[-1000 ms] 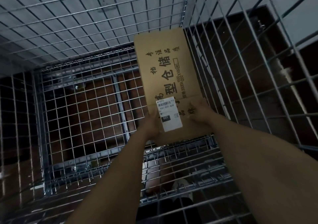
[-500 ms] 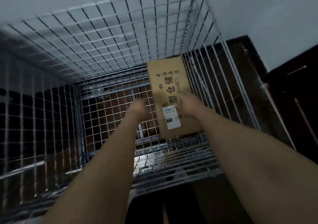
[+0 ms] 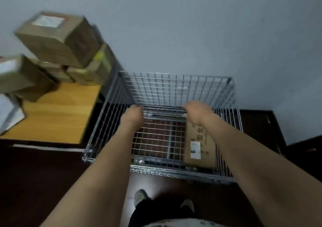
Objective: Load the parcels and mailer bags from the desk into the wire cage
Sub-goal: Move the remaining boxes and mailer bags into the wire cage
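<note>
Risk: the cardboard parcels (image 3: 57,40) stacked at 10 o'clock on the bench (image 3: 57,115) look tippy; pulling a lower one cd topple the top box. One flat parcel (image 3: 200,144) lies in the wire cage (image 3: 174,87), 3 o'clock side, by its R wall. Over the cage, left hand (image 3: 134,112) & right hand (image 3: 196,112) hold nothing, fingers loosely bent.

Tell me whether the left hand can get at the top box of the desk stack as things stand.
Probably yes: the left hand looks empty, over the cage beside the desk, and nothing stands between it and the top box. A step left may be needed.
</note>
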